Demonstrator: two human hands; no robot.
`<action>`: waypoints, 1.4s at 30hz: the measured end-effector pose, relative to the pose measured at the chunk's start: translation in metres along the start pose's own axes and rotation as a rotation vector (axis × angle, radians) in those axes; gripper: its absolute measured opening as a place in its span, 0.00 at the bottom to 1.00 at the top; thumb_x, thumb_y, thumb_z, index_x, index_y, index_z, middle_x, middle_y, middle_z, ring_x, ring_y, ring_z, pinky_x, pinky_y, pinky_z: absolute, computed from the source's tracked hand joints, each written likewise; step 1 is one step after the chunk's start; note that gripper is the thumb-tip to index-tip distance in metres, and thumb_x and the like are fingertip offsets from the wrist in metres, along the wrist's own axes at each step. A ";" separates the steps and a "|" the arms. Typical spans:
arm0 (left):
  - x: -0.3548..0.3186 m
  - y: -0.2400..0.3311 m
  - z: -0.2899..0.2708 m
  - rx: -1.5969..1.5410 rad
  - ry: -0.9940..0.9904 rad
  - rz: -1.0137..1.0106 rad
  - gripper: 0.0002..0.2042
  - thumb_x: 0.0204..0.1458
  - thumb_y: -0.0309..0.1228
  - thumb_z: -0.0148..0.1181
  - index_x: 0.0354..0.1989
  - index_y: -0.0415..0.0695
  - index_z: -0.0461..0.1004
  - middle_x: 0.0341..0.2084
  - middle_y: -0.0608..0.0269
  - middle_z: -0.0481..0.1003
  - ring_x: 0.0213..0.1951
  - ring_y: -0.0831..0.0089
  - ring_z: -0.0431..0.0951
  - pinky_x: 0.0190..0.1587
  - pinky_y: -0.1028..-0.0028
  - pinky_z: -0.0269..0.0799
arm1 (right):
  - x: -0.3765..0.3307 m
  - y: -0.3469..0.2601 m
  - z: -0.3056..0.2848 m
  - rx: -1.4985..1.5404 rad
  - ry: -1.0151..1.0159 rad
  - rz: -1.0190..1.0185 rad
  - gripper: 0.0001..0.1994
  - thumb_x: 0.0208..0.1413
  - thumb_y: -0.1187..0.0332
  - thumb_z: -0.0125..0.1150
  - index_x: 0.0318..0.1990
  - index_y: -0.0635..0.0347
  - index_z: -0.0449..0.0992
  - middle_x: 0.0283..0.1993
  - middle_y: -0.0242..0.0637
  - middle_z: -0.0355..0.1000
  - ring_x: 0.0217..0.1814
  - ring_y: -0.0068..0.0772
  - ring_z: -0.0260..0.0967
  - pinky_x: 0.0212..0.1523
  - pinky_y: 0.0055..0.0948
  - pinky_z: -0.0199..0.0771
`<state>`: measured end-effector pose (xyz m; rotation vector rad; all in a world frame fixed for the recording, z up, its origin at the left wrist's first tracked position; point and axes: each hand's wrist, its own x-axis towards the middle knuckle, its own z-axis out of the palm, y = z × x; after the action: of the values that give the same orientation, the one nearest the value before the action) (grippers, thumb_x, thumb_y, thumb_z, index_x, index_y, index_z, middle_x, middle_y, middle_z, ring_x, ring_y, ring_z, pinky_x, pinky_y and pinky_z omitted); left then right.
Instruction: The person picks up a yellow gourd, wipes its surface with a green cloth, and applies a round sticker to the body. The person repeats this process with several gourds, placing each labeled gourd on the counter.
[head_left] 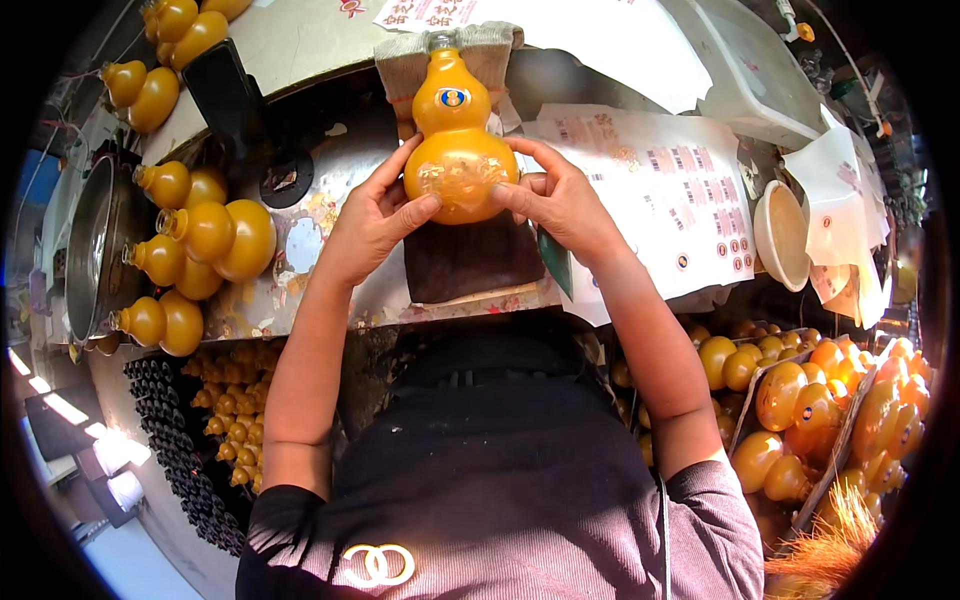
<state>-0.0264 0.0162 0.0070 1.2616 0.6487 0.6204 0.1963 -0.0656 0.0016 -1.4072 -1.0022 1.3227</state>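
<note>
Yellow, glossy gourd-shaped bottle lies before us in head view, neck over folded cloth, lower bulb by dark pad on desk. Left hand pinches bulb's left side, thumb toward front; right hand pinches opposite side likewise, thumb on surface. Shiny patch between thumbs: clear film or glare, we cannot tell. Step in hand, we judge: smoothing lower bulb's front. Next move seems to call for even thumb pressure, fingers steadying sides. Printed sheets lie at right.
</note>
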 end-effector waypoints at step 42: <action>0.004 -0.009 -0.006 0.141 0.049 0.020 0.36 0.54 0.41 0.64 0.67 0.39 0.56 0.56 0.59 0.69 0.56 0.73 0.69 0.60 0.74 0.63 | 0.002 0.008 0.008 0.034 0.052 -0.042 0.33 0.54 0.47 0.63 0.58 0.66 0.67 0.22 0.27 0.68 0.26 0.15 0.62 0.30 0.18 0.61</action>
<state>-0.0274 0.0217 -0.0037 1.3890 0.7315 0.6318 0.1881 -0.0651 -0.0063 -1.3807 -0.9657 1.2609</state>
